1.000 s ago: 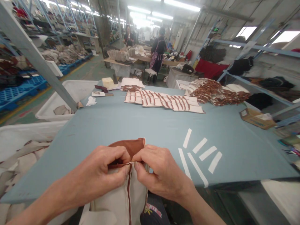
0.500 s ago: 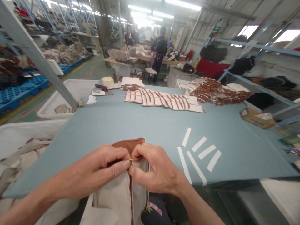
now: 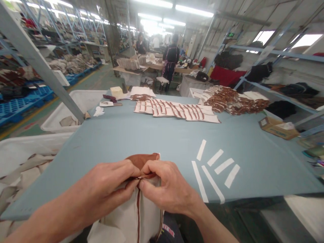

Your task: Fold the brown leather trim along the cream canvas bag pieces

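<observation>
A cream fabric piece [image 3: 126,219] with a brown stripe and a brown lining [image 3: 141,160] hangs over the near edge of the blue-grey table [image 3: 152,135]. My left hand [image 3: 103,189] pinches its top edge from the left, fingers closed. From the right, my right hand [image 3: 167,189] pinches the same edge, thumb and fingers pressed together. The two hands meet at the stripe's top end.
Several white strips [image 3: 215,168] lie on the table right of my hands. A row of cream-and-brown pieces [image 3: 177,111] and a pile [image 3: 233,99] lie farther back. A cardboard box [image 3: 277,128] is at right. White bins [image 3: 73,104] stand left. People work at a far table.
My hands have closed in a little on the fabric's top edge, bunching the brown lining between them. The fabric stays at the table's near edge.
</observation>
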Motion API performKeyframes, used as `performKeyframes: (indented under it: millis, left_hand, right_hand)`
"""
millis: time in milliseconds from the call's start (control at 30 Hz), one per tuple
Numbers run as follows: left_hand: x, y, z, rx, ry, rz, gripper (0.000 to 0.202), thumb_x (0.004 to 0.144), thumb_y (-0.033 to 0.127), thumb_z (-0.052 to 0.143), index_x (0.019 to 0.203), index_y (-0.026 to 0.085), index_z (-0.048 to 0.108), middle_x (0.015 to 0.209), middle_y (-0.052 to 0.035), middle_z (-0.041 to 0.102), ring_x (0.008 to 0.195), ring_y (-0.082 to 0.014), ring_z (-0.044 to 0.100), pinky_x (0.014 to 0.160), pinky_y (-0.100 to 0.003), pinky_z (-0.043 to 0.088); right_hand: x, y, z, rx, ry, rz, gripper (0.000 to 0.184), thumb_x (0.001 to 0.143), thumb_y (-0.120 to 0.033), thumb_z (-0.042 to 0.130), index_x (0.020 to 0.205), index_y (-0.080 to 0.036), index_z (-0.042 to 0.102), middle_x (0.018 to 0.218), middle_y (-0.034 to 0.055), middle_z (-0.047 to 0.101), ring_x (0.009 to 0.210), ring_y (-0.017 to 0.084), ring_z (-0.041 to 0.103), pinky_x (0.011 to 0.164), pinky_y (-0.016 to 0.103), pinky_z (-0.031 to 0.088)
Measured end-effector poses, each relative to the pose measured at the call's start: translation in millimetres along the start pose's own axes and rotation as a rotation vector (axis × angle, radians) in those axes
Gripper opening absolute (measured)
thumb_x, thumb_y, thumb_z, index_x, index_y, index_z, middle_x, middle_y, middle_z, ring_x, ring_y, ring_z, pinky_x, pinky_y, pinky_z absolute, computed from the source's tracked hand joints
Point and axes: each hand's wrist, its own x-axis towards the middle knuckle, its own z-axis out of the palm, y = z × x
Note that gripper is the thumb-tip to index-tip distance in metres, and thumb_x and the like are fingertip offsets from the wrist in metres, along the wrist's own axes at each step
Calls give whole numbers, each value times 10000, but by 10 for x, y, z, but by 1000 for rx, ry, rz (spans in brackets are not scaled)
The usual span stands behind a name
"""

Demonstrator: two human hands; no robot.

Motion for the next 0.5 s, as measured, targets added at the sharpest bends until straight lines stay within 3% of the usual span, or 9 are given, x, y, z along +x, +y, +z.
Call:
performKeyframes:
  millis: [133,267,500]
  left_hand:
    - [-47,-34,63,128,39,105,312,1128,179,421,894,223,623,719,29,700,578,-117,668,575,-223,454]
    - [-123,-116,85,145,72,190,224,1148,206,429,1087,235,642,808,18,742,629,-133,694,593,-238,468]
    - [-278,-239,74,140,-74,162,342,1079,87,439,1270,253,670,934,-3,784,760,-157,722,683,-234,513]
  right_hand:
    - [7,47,-3,143,-14,63,80,817,-204,628,750,-217,585,675,-64,557,633,116,496,652,248,364]
    - [4,102,36,253,7,103,39,804,-200,632,774,-211,610,691,-57,569,643,118,499,626,236,379]
    - [35,109,63,426,-76,221,91,757,-282,641,758,-216,578,633,-79,454,575,106,367,545,240,303]
